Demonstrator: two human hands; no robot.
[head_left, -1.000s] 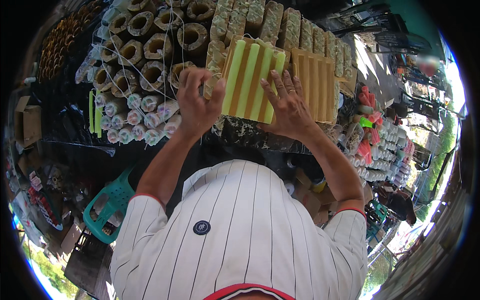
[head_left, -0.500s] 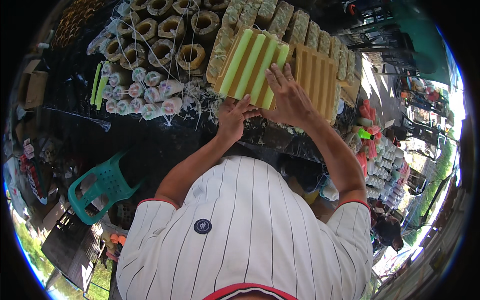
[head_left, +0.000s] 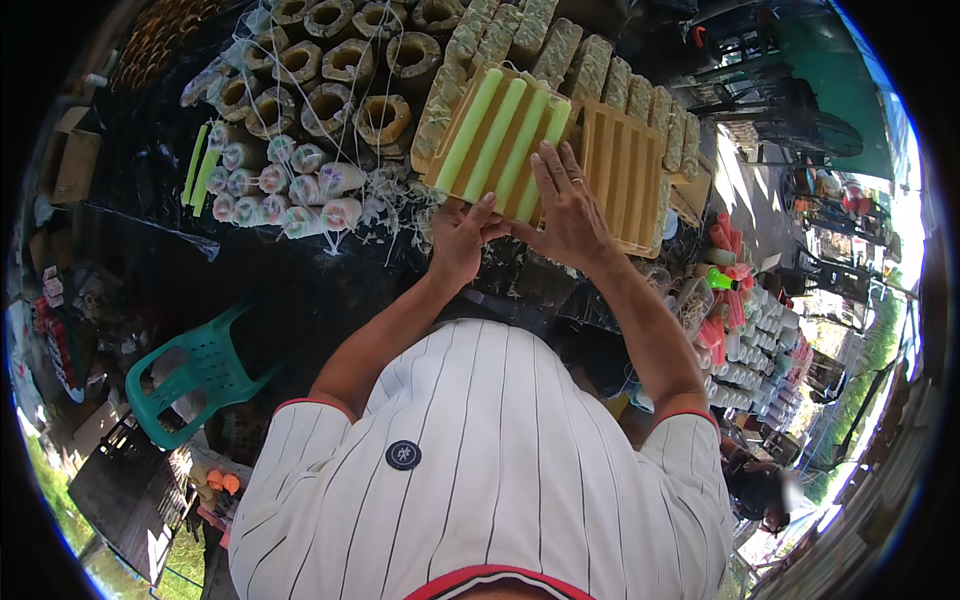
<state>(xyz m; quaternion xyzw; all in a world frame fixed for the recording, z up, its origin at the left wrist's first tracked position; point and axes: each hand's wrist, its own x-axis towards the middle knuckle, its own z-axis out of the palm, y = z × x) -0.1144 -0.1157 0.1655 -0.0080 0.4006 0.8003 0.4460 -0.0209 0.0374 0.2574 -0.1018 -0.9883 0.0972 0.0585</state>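
Several pale green candles [head_left: 503,115] lie side by side in the grooves of a brown grooved mould half [head_left: 475,150]. My left hand [head_left: 459,245] grips the near edge of this mould half, thumb on top and the other fingers partly hidden underneath. My right hand [head_left: 573,212] rests with stretched fingers along the rightmost candle and the mould's right side, its thumb pointing toward my left hand. Just right of it, a second grooved mould half [head_left: 625,165] has bare channels.
Behind stand closed blocks [head_left: 590,68] in rows and hollow many-sided moulds [head_left: 383,120] draped with white strings. Wrapped bundles [head_left: 302,190] and loose green candles [head_left: 203,175] lie at the left. A green plastic chair [head_left: 205,375] stands lower left; red and white rolls [head_left: 765,335] are stacked at right.
My right fingers have slid slightly nearer along the rightmost candle. My left hand keeps its grip on the mould half. The whole view has shifted a little.
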